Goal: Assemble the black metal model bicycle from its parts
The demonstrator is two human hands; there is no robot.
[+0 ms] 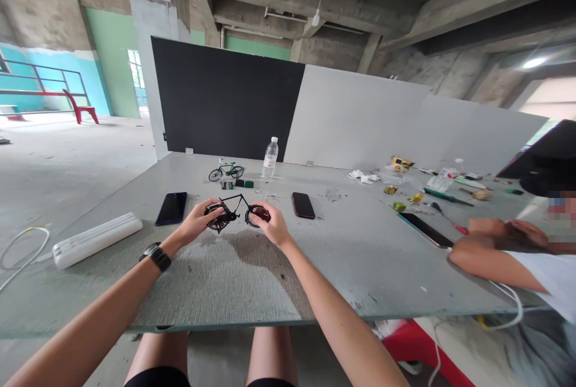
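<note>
Between my two hands, just above the grey table, is a black model bicycle [234,204] without a visible seat or handlebar. My left hand [202,217] grips its rear wheel, fingers closed around the rim. The front wheel is pinched by my right hand [272,225], thumb across the spokes. Behind them a finished-looking green model bicycle [226,170] stands upright. Small dark green and black parts [244,183] lie just in front of it, and some tiny clear or metal bits [265,195] are scattered nearby.
A dark phone [171,208] and a white power bank [98,240] lie left; another phone [303,205] lies right. A water bottle [270,158] stands by the black partition [225,99]. At right, a co-worker's arms [490,249] rest near a tablet [425,230], tools and wrappers.
</note>
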